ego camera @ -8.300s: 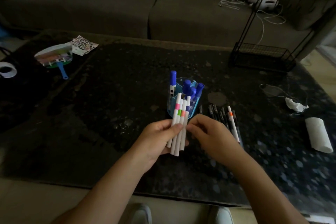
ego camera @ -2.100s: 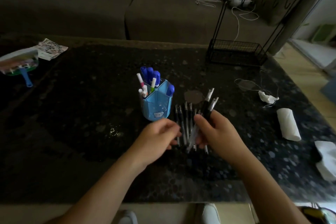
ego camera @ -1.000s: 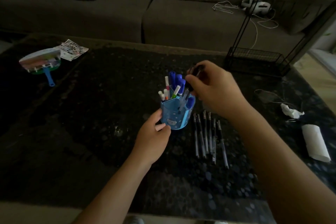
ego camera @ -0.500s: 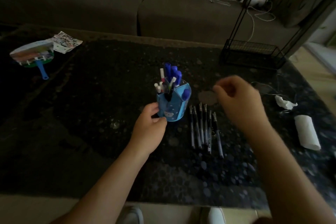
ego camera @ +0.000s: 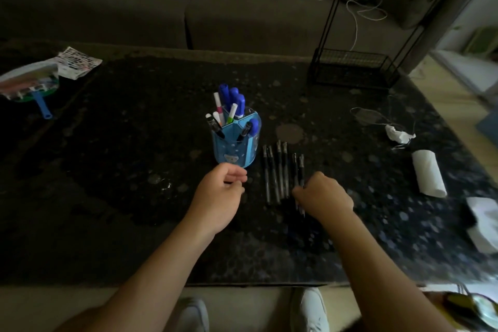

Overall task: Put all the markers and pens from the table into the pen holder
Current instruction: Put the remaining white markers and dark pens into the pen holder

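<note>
A blue pen holder [ego camera: 235, 146] stands mid-table with blue-capped markers [ego camera: 232, 98], white markers and two black pens in it. To its right, several black pens [ego camera: 280, 170] lie side by side on the dark table [ego camera: 121, 170]. My left hand [ego camera: 218, 195] hovers just in front of the holder, fingers loosely curled and holding nothing. My right hand [ego camera: 324, 197] is down on the lower ends of the two rightmost pens, fingers curled over them. One pen tip sticks out below that hand.
A black wire rack [ego camera: 353, 70] stands at the back right. A rolled tissue [ego camera: 428, 174], a crumpled paper [ego camera: 399, 135] and a white cloth [ego camera: 482, 221] lie at the right. A hand fan [ego camera: 29, 83] and a printed packet [ego camera: 78, 62] sit far left. A sofa runs behind.
My right hand dropped pens into the holder, then came back down onto the pens on the table. My left hand let go of the holder and drew back a little.
</note>
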